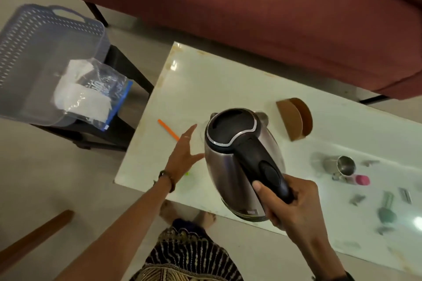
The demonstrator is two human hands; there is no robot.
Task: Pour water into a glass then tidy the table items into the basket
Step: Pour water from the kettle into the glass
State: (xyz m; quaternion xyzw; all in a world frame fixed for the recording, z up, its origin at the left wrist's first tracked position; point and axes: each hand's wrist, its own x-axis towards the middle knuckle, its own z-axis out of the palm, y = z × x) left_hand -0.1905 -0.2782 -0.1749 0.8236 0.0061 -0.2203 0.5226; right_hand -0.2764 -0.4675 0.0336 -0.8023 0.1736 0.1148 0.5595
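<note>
My right hand (294,207) grips the black handle of a steel electric kettle (237,157), held above the white table (228,80) with its spout pointing away from me. My left hand (185,153) is open just left of the kettle, fingers spread near a clear glass (201,130) that is mostly hidden behind the kettle. An orange stick (168,129) lies on the table beyond my left fingers. The grey-blue basket (45,36) stands on a dark stool to the left, with a clear plastic bag (91,96) hanging over its near rim.
A brown cardboard holder (295,118) stands right of the kettle. Further right lie a steel cup (344,165), a pink-capped item (362,180), a green tool (387,210) and small metal pieces. A red sofa (251,7) runs behind the table. My feet show below the table edge.
</note>
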